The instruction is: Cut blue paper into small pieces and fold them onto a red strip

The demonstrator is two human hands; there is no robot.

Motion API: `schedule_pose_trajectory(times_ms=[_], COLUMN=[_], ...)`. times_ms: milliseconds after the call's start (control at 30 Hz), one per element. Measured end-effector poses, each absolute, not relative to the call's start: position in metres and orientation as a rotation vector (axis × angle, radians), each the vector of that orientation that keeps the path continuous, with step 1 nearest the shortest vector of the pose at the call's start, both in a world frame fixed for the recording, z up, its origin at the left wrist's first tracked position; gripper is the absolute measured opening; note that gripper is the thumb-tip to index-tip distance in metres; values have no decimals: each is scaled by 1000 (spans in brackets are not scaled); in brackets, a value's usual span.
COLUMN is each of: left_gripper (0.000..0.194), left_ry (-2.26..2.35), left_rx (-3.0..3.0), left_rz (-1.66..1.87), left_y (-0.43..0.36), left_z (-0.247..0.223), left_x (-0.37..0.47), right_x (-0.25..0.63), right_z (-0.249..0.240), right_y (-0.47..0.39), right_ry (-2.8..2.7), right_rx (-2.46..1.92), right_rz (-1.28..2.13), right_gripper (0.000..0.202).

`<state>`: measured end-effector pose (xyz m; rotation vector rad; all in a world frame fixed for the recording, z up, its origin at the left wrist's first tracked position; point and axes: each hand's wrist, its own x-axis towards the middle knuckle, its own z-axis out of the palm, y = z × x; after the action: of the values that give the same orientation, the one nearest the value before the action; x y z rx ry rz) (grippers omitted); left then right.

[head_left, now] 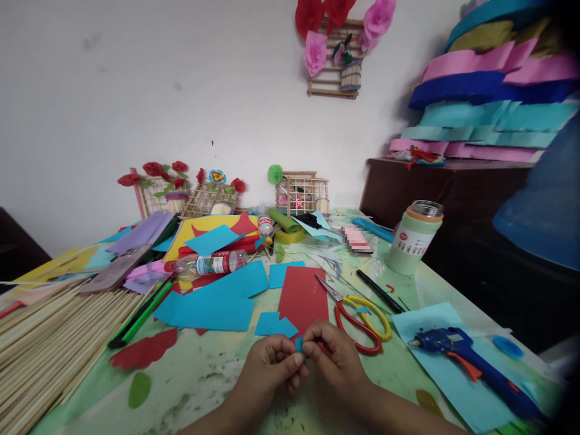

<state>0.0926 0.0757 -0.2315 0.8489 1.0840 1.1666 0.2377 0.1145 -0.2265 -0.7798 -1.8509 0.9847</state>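
Note:
Between the fingertips of both hands is a small piece of blue paper [299,344], mostly hidden by the fingers. My left hand [274,365] pinches it from the left, and my right hand [333,356] pinches it from the right. Just beyond the hands lies a red paper sheet [302,296], with blue paper scraps [274,324] beside it. Scissors [357,314] with one red and one yellow handle lie open to the right of my right hand, their blades resting toward the red sheet.
A blue glue gun [471,356] lies on light blue paper [435,329] at the right. Behind it are a black pen [379,291] and an uncapped green jar [414,238]. Wooden sticks [58,344] cover the left side, near a plastic bottle [212,263] and larger blue paper [212,308].

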Motion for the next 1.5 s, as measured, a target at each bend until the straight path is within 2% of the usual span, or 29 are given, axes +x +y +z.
schedule_pose_trajectory(times_ms=[100, 267, 367, 500, 800, 900, 1033, 1133, 1500], left_gripper=[39, 39, 39, 37, 30, 26, 18, 14, 15], left_ry=[1099, 1135, 1173, 1207, 1151, 1151, 1179, 1209, 1189], left_rx=[840, 824, 826, 847, 866, 887, 987, 1040, 1075], left_rz=[1172, 1199, 1190, 1208, 1396, 1442, 1452, 1448, 1432], left_y=[74, 71, 72, 72, 75, 77, 74, 72, 70], left_z=[-232, -228, -227, -226, -225, -223, -219, -216, -221], left_x=[93, 94, 95, 96, 88, 88, 88, 88, 84], right_x=[236, 236, 237, 238, 240, 241, 242, 241, 242], right_z=[-230, -229, -226, -224, -227, -226, -227, -228, -222], right_y=[114, 119, 121, 120, 125, 124, 121, 120, 118], right_ry=[-1734, -1666, -1770, -1929, -1985, -2009, -2051, -2040, -1901], right_rx=[-811, -743, -801, -839, -567, -573, -598, -582, -553], right_rz=[1149, 1264, 1208, 947, 717, 681, 643, 657, 789], right_gripper=[6, 16, 17, 24, 11, 7, 19, 20, 22])
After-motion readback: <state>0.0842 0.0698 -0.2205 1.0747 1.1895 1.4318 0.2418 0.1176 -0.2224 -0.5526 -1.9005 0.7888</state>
